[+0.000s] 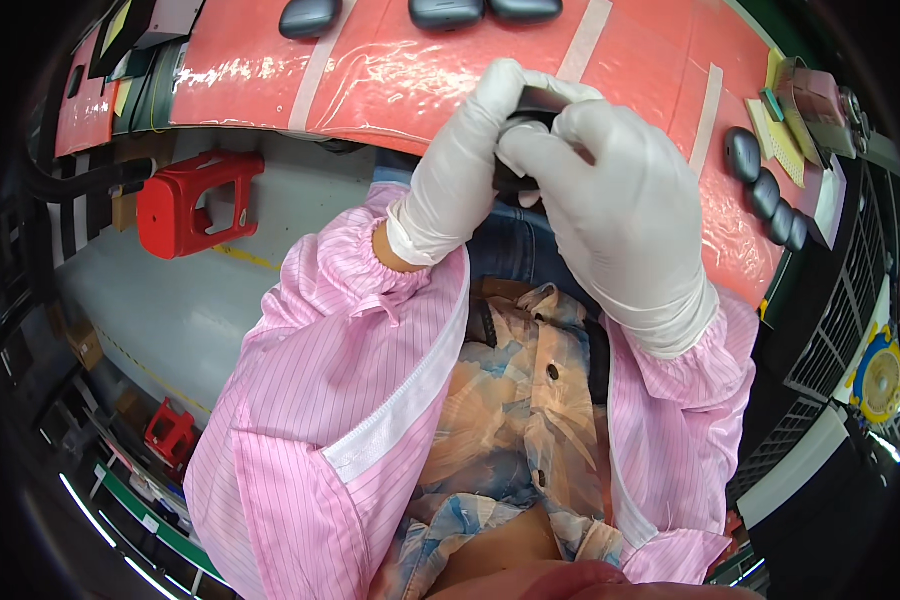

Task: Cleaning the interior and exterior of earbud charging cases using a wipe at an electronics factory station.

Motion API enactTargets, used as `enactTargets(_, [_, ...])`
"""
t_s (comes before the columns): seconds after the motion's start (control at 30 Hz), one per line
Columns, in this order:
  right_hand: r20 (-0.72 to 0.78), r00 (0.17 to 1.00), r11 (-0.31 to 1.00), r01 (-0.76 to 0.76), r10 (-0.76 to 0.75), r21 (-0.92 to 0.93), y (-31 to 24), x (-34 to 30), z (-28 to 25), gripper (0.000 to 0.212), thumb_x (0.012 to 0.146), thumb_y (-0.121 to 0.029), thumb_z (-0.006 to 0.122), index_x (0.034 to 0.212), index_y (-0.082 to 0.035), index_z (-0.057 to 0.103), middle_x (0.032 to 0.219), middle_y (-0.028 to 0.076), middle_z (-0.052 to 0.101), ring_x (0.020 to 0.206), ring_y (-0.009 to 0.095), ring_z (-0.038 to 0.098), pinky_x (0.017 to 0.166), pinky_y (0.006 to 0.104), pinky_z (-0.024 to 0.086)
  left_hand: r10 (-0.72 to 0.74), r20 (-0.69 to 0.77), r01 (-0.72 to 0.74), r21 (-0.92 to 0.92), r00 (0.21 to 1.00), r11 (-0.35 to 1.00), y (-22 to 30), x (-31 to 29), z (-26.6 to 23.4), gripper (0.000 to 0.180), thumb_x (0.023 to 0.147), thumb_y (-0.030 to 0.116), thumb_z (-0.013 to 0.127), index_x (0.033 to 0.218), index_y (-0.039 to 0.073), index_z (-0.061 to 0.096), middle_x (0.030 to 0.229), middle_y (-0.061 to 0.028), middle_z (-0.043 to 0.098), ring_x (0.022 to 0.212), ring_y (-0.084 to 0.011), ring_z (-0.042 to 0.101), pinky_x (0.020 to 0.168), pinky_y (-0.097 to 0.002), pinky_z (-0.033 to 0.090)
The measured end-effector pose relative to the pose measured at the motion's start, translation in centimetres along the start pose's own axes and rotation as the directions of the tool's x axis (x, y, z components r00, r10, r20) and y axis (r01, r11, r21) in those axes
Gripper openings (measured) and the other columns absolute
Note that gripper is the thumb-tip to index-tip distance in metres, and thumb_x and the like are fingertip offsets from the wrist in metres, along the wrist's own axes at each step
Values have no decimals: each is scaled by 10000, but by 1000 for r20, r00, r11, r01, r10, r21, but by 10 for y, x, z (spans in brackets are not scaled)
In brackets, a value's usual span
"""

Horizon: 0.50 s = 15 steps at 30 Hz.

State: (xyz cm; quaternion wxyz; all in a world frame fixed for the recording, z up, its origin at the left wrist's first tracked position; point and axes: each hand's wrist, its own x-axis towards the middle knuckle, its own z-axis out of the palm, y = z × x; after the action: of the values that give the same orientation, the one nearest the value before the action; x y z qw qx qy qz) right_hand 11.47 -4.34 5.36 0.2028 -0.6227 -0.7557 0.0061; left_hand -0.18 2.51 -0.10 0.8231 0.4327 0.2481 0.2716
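Both of my hands wear white gloves and meet over the near edge of the red-covered table. My left hand (pixel 458 150) is closed around a small black case (pixel 542 101), its fingers wrapped along the far side. My right hand (pixel 625 180) presses on the same case from the right, thumb and fingers bent against it. Much of the case is hidden by the gloves, and I cannot tell whether its lid is raised. Beyond my hands, three dark grey rounded cases, one of them a pebble-shaped case (pixel 447 12), lie at the table's far side.
Several more dark rounded cases (pixel 765 192) stand in a row at the right of the red mat (pixel 390 95). Yellow pads (pixel 778 140) and small boxes sit behind them. A red stool (pixel 195 205) stands on the grey floor at left. A blue-and-yellow fan (pixel 880 375) is far right.
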Motion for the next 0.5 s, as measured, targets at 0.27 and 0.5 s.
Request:
enactTargets(0.27, [-51, 998, 868, -56, 35, -493, -13, -1, 17, 139, 763, -165, 642, 898, -174, 611, 784, -8, 496, 704, 179, 551, 595, 318, 451, 37, -142, -38, -9, 989, 999, -15, 2, -6, 605, 989, 578, 312, 1084, 57, 603, 876, -24, 595, 635, -85, 513, 542, -206, 406])
enactTargets(0.5, [-338, 887, 917, -194, 316, 348, 3, -40, 7, 343, 717, 173, 601, 1009, 3, 660, 762, 63, 591, 702, 161, 563, 663, 272, 463, 80, 71, -76, -60, 994, 995, 3, -5, -15, 1089, 811, 847, 177, 1248, -102, 483, 882, -150, 652, 652, -150, 638, 438, -210, 451])
